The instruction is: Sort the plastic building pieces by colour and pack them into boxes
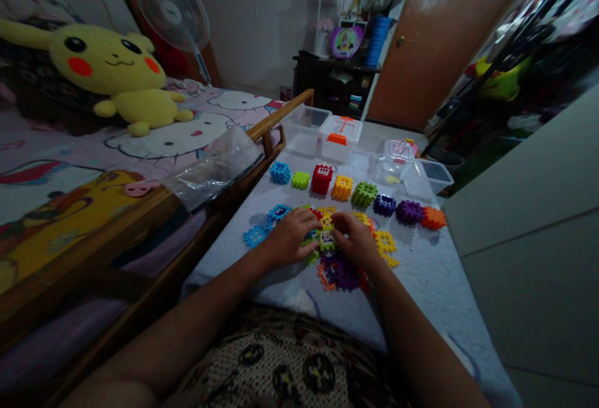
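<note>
My left hand [296, 235] and my right hand [356, 241] are close together over a heap of colourful plastic interlocking tiles. Between them is a lime-green lattice tile [327, 240], with the fingers of both hands curled at its sides. Blue tiles [256, 236] lie left of my left hand, and yellow tiles [385, 241] lie right of my right hand. Purple tiles [345, 274] and an orange tile [326, 276] are just below the hands. My hands partly cover the red and yellow pieces behind them.
Stacks of tiles sorted by colour, such as a red stack [322, 179] and a green stack [364, 194], form a row across the cloth-covered table [421, 283]. Clear plastic boxes [304, 130] stand behind them. A wooden bed rail [276, 118] runs along the left.
</note>
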`<state>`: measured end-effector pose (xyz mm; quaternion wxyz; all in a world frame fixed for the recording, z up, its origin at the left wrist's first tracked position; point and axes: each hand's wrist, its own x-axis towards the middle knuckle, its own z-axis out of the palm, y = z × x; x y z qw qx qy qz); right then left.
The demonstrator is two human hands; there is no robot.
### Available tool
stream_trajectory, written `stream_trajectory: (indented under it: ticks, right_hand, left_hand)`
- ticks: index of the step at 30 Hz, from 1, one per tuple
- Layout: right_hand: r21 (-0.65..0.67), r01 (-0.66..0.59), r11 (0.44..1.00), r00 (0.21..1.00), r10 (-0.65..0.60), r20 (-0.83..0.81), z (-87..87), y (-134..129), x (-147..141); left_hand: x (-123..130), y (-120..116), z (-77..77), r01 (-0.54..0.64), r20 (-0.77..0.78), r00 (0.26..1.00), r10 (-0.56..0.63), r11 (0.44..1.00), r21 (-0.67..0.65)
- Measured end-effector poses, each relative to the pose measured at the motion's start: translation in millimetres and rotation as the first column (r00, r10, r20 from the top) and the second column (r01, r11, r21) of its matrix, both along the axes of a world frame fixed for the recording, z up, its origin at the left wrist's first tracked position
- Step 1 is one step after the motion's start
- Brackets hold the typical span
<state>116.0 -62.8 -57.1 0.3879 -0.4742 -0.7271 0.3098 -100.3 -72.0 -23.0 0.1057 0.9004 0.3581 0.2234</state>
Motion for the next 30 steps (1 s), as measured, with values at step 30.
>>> stream_trajectory:
  ticks: [30]
  right_hand:
    - [0.225,0.278,0.934,0.954,-0.295,0.046,2.1,15,14]
  left_hand:
    - [9,29,13.6,0.004,-0.070,0.998,-0.001,0.999,0.046]
